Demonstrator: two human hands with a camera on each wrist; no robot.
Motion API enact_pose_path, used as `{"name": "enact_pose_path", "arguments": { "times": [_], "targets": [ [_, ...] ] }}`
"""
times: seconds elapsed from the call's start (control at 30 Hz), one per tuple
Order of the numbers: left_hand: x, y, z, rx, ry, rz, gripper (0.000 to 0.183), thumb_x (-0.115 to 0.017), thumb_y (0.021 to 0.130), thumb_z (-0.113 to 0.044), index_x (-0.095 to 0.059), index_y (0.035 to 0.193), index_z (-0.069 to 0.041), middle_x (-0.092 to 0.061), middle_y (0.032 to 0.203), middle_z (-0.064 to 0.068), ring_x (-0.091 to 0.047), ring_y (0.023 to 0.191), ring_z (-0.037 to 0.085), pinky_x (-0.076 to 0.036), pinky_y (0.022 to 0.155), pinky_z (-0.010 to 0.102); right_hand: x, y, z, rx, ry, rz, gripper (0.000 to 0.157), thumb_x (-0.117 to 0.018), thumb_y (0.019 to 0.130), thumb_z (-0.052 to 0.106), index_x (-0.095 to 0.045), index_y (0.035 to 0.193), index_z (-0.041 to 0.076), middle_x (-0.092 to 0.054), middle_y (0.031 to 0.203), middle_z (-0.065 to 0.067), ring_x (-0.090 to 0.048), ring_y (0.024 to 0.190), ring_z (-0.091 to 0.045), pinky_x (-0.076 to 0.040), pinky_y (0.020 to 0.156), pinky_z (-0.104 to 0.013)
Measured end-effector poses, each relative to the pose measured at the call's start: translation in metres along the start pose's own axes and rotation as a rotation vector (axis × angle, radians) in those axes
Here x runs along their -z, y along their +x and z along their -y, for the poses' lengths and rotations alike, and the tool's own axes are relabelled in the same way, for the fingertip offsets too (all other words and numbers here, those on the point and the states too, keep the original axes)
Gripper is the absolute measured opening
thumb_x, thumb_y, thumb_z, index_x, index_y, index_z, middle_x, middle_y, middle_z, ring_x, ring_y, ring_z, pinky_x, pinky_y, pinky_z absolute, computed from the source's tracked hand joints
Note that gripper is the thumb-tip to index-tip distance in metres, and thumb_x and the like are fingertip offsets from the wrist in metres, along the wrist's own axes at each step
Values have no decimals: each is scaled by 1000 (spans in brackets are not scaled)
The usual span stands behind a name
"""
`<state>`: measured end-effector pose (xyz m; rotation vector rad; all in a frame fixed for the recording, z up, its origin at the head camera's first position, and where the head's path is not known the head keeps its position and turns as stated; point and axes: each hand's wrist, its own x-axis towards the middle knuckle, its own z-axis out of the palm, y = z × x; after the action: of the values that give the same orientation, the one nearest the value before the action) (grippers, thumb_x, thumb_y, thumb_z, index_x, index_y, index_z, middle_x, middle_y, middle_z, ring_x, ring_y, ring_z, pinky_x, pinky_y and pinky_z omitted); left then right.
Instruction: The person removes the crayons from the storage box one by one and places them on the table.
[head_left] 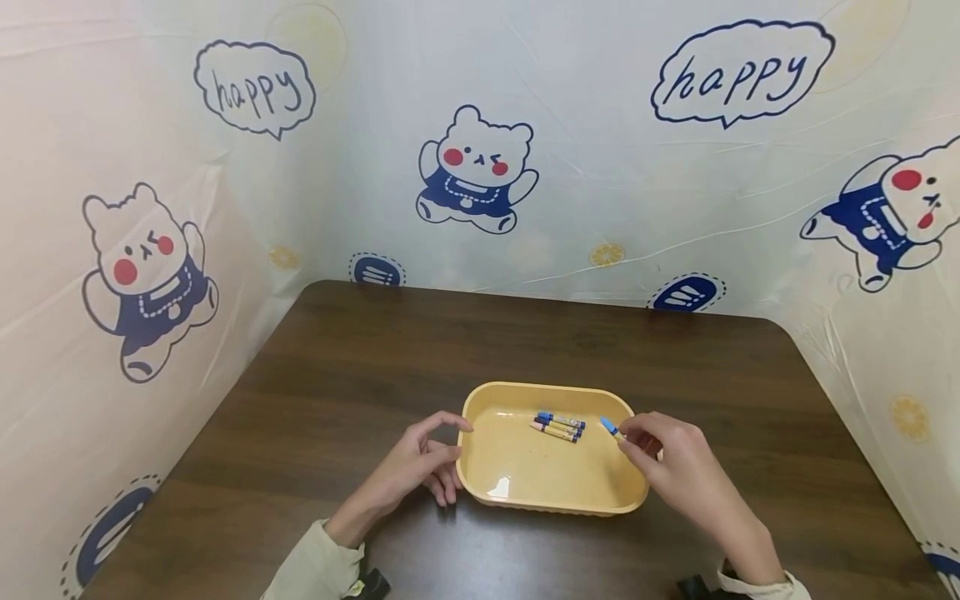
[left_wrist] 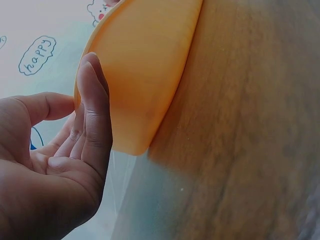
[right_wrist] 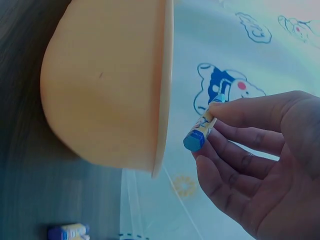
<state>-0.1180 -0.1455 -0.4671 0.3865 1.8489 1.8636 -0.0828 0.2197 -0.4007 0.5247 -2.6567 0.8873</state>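
Note:
A shallow yellow plastic basin with rounded corners stands on the table. My left hand pinches its left rim between thumb and fingers; the basin's outer wall fills the top of the left wrist view. Over the right rim, my right hand holds a light blue crayon between thumb and fingertips, its blue tip pointing into the basin. The crayon's flat blue end faces the right wrist camera. Inside the basin, several paper-wrapped crayons lie side by side, with blue, dark and pinkish tips.
The dark wooden table extends around the basin on all sides. A pale printed curtain rises along its back and sides. Low in the right wrist view, a blue-and-yellow wrapped piece lies on the table outside the basin.

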Motion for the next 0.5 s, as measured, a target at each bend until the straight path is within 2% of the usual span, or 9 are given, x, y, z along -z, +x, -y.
{"name": "enact_pose_path", "arguments": {
  "times": [0.1,0.2,0.33,0.5],
  "targets": [
    [0,0,1,-2,-2,4,38,-56,100,-8,-44,136,2,-68,71,25,-66,52,21,-58,47,36,4,-5,-4,-8,18,-25,18,-81,78,-1,-72,88,11,-61,76,13,-56,68,0,-54,57,-24],
    [0,0,1,-4,-3,8,38,-56,100,-7,-44,135,2,-68,71,25,-66,53,21,-58,47,37,8,-9,-10,-55,40,-30,16,-81,80,1,-72,87,13,-62,74,13,-57,66,-1,-53,56,-24],
    [0,0,0,1,-5,2,37,-55,101,-7,-44,135,1,-68,71,26,-66,52,21,-58,47,36,14,-14,-22,-154,78,-21,12,-80,83,9,-73,90,16,-66,76,11,-61,68,-4,-54,58,-23],
    [0,-1,0,12,-10,-2,38,-55,101,-8,-44,136,0,-69,71,22,-66,53,21,-58,48,36,15,-19,-43,-287,116,-17,11,-79,86,16,-74,95,14,-71,83,4,-66,73,-6,-56,64,-20]
  ]
}}
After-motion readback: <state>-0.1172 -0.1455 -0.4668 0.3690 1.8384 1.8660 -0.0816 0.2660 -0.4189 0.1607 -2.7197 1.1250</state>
